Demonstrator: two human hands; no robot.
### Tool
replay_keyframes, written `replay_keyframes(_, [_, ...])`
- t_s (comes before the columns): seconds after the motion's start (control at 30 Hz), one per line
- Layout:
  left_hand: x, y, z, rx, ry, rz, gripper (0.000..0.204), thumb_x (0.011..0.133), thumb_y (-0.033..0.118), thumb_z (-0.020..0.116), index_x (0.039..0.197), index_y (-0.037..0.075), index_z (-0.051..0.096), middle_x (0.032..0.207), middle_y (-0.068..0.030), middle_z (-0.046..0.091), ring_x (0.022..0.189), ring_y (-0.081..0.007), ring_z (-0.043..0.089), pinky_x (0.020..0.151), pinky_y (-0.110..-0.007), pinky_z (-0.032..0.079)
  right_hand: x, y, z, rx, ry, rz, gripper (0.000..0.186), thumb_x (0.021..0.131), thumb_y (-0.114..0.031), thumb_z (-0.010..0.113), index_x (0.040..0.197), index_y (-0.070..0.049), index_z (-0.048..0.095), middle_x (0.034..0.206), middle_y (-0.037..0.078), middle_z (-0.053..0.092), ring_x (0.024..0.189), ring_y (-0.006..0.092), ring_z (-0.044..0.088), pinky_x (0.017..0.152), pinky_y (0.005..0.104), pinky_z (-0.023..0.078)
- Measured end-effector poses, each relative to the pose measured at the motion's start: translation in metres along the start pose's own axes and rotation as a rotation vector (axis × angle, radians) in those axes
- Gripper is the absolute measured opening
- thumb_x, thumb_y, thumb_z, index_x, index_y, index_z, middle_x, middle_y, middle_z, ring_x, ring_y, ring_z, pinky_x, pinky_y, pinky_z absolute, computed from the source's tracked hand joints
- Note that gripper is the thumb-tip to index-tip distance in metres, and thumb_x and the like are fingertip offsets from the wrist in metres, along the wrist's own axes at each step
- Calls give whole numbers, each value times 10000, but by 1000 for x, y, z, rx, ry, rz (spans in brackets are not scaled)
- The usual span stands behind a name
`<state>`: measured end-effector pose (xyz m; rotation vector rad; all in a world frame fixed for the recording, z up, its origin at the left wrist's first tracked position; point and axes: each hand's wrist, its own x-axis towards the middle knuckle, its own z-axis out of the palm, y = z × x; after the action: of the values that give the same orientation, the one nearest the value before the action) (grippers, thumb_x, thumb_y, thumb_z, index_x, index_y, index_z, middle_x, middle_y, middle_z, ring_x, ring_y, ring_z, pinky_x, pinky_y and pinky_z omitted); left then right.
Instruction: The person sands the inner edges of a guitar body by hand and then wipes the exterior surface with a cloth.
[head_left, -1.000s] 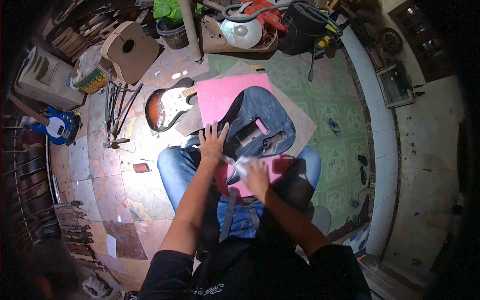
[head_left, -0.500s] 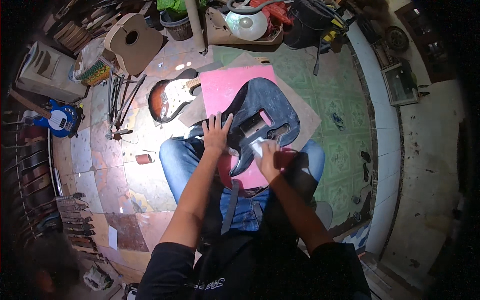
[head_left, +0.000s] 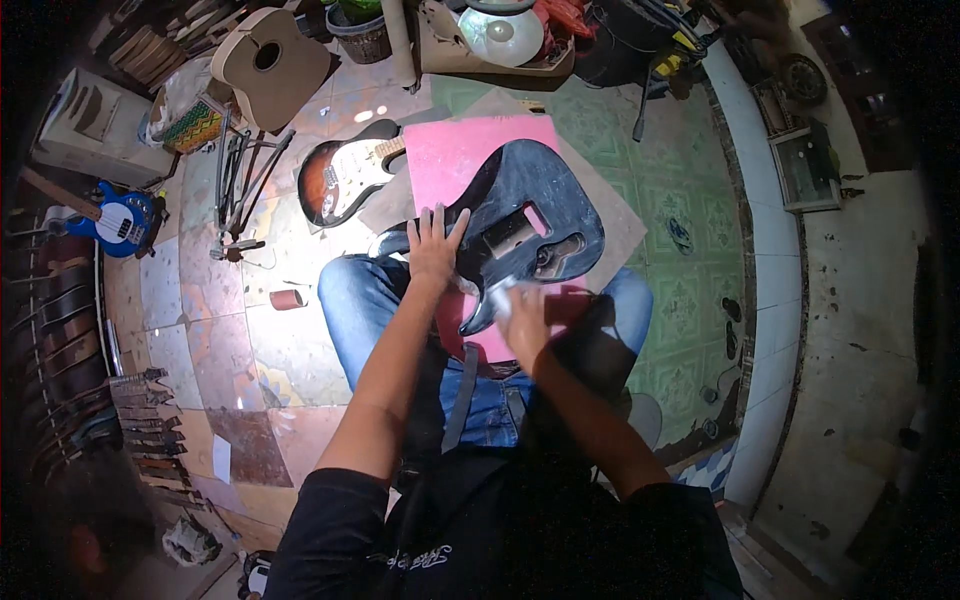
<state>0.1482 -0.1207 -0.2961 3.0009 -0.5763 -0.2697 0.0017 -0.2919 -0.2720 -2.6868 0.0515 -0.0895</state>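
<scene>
A dull black electric guitar body (head_left: 550,190), with hollows cut through its face, lies flat across a pink board (head_left: 440,158) on my lap. My left hand (head_left: 433,250) rests on its left side, fingers spread and pressing down near the upper edge. At the lower horn, my right hand (head_left: 525,325) pinches a white folded piece (head_left: 501,292) against the surface; it is smeared by motion, and whether it is cloth or paper I cannot tell. Pale dusty streaks mark the black face.
A sunburst electric guitar (head_left: 335,180) lies just left of the board. Further left are a folded metal stand (head_left: 240,190), a reddish-brown roll (head_left: 286,299) and a blue bass (head_left: 122,230). An unfinished acoustic body (head_left: 262,75) leans at the back. Sandals (head_left: 679,235) lie on the green tiles.
My right hand, with the white piece, has slid slightly left along the lower horn. My left hand keeps its place on the guitar body. The view has shifted a little.
</scene>
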Motion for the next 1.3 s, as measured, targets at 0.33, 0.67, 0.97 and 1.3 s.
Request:
replay_keyframes(0.33, [3,-8,28,27,211,-1,804,922,243,631,1628,355,264,1620,-180,353,1461,-397,372,1162,-626,288,17,12,-14,-53,-81,13,411,784,-143,772,1171,-95,642,1171,174,577,1159,414,535,871,523,495])
replay_keyframes(0.67, [3,-3,23,75,85,-33,1031,800,369,796,1637,390,195,1653,-158,297,1514,-379,293,1209,-614,202,10,7,-9,16,-133,52,391,811,-156,738,1177,-76,629,1179,205,574,1146,417,547,926,525,479])
replay_keyframes(0.97, [4,-11,30,64,191,-15,734,962,228,556,1625,366,272,1623,-177,355,1465,-397,375,1165,-632,286,-21,-23,6,-42,-257,-242,475,720,-202,818,1155,-106,653,1186,168,582,1136,382,539,947,531,437])
replay_keyframes(1.3, [0,-18,43,95,272,-2,762,941,224,581,1628,350,275,1604,-180,378,1443,-404,398,1159,-632,298,-40,-26,12,-107,-219,-243,440,776,-213,766,1202,-173,664,1184,145,595,1151,355,551,950,494,445])
